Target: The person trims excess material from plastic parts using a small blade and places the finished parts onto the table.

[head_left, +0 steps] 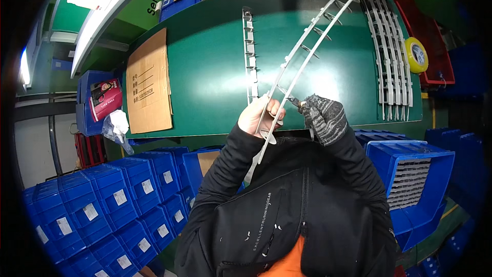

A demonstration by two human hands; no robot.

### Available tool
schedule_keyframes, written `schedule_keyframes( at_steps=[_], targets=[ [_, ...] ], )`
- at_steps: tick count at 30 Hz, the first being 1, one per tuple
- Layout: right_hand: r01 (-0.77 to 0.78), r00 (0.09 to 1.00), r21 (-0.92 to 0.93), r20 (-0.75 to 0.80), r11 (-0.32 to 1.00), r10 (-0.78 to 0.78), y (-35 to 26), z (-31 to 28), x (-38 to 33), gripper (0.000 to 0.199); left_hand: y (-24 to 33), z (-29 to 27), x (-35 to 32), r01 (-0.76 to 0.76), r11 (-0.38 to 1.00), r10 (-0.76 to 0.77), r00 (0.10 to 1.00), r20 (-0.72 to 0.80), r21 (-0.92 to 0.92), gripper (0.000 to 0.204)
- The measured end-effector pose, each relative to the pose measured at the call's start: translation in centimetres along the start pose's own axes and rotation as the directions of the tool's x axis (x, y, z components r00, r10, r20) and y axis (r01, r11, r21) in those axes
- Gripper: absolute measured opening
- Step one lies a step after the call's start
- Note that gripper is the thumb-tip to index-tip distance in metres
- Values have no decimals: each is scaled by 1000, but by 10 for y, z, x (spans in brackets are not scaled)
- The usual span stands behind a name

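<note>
My bare left hand (pixel 260 114) grips the lower part of a long grey plastic ladder-like strip (pixel 313 36) that slants up and to the right over the green table (pixel 210 66). In a grey knitted glove, my right hand (pixel 324 118) holds a small cutting tool (pixel 296 102) against the strip close to my left hand. A single narrow strip (pixel 249 54) lies flat on the table just left of the held one. Both black sleeves come up from the lower edge.
A pile of similar grey strips (pixel 390 56) lies at the table's right, beside a yellow tape roll (pixel 416 54) and a red bin (pixel 428 31). Flat cardboard (pixel 148 83) lies on the left. Stacked blue bins (pixel 118 200) fill the lower left; one blue bin (pixel 415 184) holding grey parts stands right.
</note>
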State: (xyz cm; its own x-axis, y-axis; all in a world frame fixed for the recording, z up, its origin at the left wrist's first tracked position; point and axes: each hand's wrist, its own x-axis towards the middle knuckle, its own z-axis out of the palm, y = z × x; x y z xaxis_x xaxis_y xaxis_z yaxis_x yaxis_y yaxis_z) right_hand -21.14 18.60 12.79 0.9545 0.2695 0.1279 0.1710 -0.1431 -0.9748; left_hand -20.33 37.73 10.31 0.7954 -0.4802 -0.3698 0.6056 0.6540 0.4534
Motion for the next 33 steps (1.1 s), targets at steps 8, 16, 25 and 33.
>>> schedule_keyframes(
  at_steps=[8, 16, 25, 33],
  targets=[
    [59, 994, -396, -65, 916, -92, 4, 13, 8, 14, -2, -6, -1, -221, 892, 240, 971, 2, 395, 25],
    [172, 972, -527, -47, 832, -231, 1, 21, 6, 15, -6, -6, -3, -301, 838, 345, 939, -14, 454, 24],
    [-517, 848, 669, 488, 534, 209, -16, 2, 8, 32, -17, -27, 10, -230, -140, 689, 676, 262, 963, 10],
    [-304, 923, 104, -213, 947, 320, 81, 35, 16, 38, -51, -34, 27, -116, -231, 613, 754, 237, 966, 9]
  ],
)
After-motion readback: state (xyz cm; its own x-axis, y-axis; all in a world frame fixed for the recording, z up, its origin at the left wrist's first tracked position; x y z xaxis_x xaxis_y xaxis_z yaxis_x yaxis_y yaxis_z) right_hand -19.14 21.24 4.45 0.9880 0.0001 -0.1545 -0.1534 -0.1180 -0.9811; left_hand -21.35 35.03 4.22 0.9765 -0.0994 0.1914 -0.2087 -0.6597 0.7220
